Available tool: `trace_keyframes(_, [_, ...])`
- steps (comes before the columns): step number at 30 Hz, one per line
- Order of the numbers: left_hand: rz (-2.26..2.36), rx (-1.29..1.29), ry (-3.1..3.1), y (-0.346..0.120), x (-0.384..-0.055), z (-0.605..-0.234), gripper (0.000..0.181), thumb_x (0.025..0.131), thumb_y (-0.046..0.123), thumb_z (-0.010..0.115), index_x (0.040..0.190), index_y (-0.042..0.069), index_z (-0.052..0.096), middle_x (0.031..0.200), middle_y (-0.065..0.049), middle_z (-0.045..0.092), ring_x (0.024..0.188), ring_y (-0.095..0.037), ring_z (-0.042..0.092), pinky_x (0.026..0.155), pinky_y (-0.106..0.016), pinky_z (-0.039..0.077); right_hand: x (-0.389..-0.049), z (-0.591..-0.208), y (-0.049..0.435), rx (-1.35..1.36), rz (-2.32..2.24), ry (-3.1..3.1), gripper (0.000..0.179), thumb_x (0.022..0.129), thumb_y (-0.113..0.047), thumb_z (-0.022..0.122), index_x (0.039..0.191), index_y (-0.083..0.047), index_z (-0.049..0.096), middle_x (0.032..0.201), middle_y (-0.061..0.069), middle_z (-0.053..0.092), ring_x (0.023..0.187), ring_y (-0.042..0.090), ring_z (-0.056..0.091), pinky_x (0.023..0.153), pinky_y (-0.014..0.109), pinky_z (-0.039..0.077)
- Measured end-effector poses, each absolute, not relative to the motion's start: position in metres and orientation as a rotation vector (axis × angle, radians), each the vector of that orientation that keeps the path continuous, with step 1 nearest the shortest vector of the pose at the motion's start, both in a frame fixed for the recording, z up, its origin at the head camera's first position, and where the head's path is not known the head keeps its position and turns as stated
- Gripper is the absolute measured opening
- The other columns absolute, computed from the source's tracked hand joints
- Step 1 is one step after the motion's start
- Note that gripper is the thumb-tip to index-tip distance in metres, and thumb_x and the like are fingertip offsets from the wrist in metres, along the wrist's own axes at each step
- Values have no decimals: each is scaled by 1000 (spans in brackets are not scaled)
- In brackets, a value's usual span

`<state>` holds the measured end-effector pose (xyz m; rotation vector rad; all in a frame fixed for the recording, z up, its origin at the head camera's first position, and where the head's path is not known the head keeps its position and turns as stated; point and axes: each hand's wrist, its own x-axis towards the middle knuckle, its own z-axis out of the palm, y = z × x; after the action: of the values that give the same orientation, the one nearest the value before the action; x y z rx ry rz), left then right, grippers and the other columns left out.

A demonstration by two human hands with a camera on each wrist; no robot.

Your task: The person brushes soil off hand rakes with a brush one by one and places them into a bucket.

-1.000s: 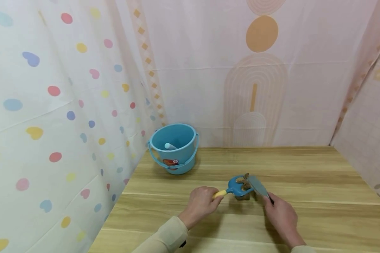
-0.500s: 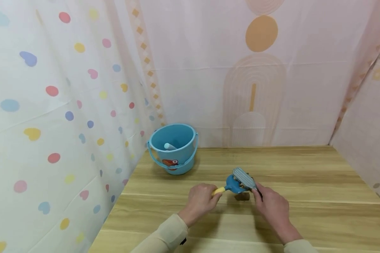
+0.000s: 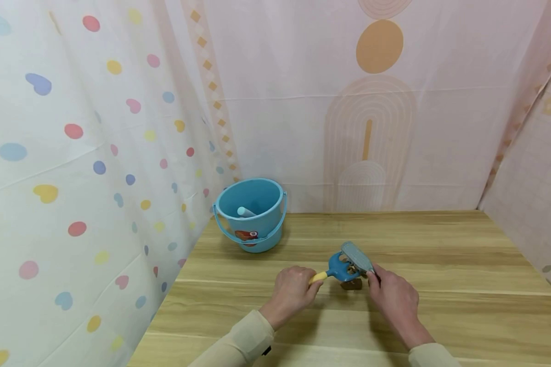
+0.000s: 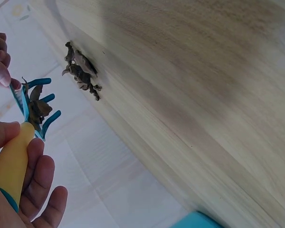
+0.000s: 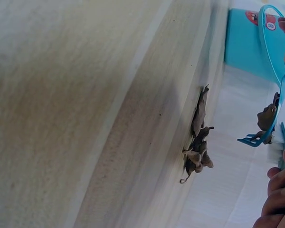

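My left hand (image 3: 290,290) grips the yellow handle of a small blue toy rake (image 3: 342,267), raised above the table. Dry brown leaves (image 4: 38,105) are caught on its tines. In my right hand (image 3: 397,300) is a grey-backed brush (image 3: 357,257), held back up over the tine end. Its pale bristles (image 5: 275,146) meet the leaves on the rake in the right wrist view. Below the rake, more curled dry leaves (image 5: 198,147) lie in a cluster on the tabletop. The brush hides part of the tines in the head view.
A light blue bucket (image 3: 261,237) with a hanging handle stands at the table's back left. A pale blue rod end (image 3: 245,211) shows inside it. Patterned curtains (image 3: 280,127) hang behind and beside the wooden table (image 3: 441,244).
My right hand has moved left and turned the brush from edge-on beside the rake to back up over its tines. Over the last half second it slid slightly right. The rake moved slightly left.
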<state>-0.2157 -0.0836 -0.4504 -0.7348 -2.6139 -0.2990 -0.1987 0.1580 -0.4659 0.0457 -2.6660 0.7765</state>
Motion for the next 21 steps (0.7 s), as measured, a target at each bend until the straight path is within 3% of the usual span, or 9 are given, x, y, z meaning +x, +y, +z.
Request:
trace_keyframes(11, [-303,-733,-2600,-84,-215,-450,23,90,31,72,72,17,65,59,10,50,54,-5,44,49,-23,35,-201,-463,157,3,868,-2671,33,98,-25,59,122,-6,69,71,6,63,52,19,46,43,33,31])
trace_keyframes(15, [-313,-729,-2602,-84,-216,-450,25,90,31,71,71,17,63,58,10,50,53,-6,44,49,-23,35,-201,-463,158,-10,885,-2659,31,99,-26,58,121,-6,69,80,12,68,57,25,55,44,35,34])
trace_keyframes(19, [-333,-713,-2618,-86,-216,-451,25,90,31,71,71,17,64,59,10,50,53,-6,44,48,-23,34,-200,-464,164,-22,877,-2594,33,99,-26,59,123,-6,69,99,20,72,72,39,67,47,41,41])
trace_keyframes(21, [-353,-685,-2640,-87,-217,-452,23,91,30,71,73,16,66,60,10,51,53,-6,44,48,-22,34,-199,-465,166,10,882,-2570,34,98,-26,61,124,-5,68,93,21,71,69,37,66,46,41,41])
